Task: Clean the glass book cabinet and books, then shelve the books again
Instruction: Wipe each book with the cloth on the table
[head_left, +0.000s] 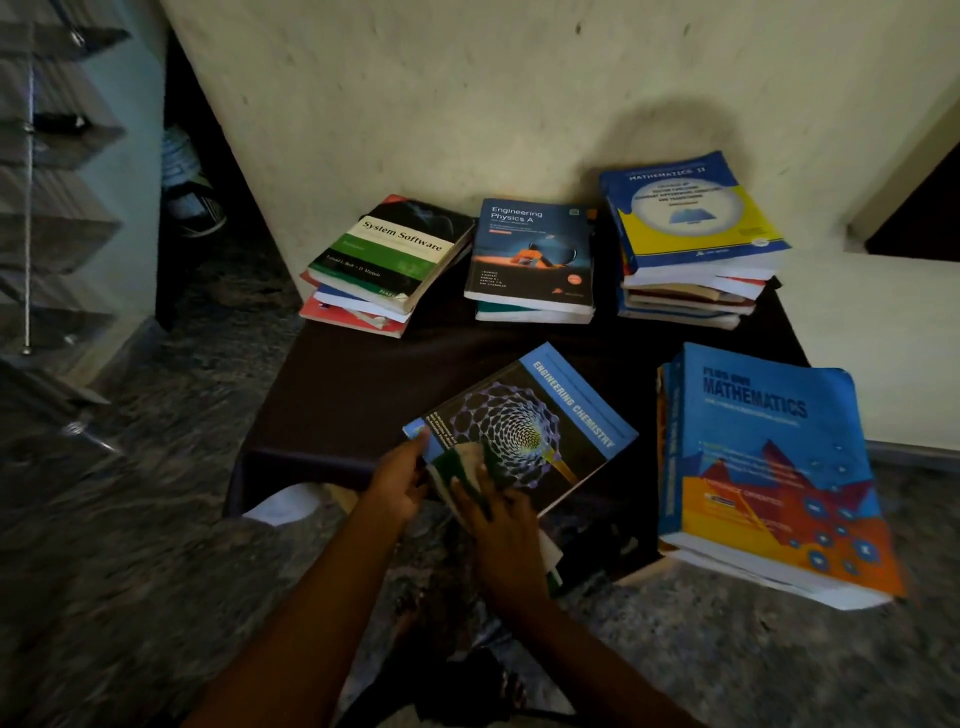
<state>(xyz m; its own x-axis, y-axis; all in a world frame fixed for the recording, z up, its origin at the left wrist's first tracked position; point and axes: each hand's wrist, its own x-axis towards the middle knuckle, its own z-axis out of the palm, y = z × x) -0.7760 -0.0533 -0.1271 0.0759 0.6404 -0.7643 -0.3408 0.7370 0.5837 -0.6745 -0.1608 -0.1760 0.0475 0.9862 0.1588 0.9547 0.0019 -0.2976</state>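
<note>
Both hands were on the chemistry book (524, 431), which sat tilted over the near edge of the dark table (363, 374). Left hand (400, 483) pinched the book's near-left corner, thumb on top, other fingers hidden underneath. Right hand (504, 530) had its fingers laid fairly flat on a green-and-cream cloth (462, 467), pressing it to the cover; the rest of the cloth trailed out below the palm. My read: mid-wipe on this one book. Four stacks were also on the table: one topped by the System Software book (387, 260) at back left, one topped by the physics book (530, 260) at back centre, a taller one topped by the yellow-and-blue maths book (691, 228) at back right, and a big blue maths book (769, 467) on a stack at near right, overhanging the table edge. Couldn't tell which stacks were already wiped. Glass cabinet (52, 208) stood well apart on the left, blurred; whether its glass was cleaned wasn't readable. No book in view was back on a shelf, so shelving looked entirely open, and book cleaning was partway at best.
</note>
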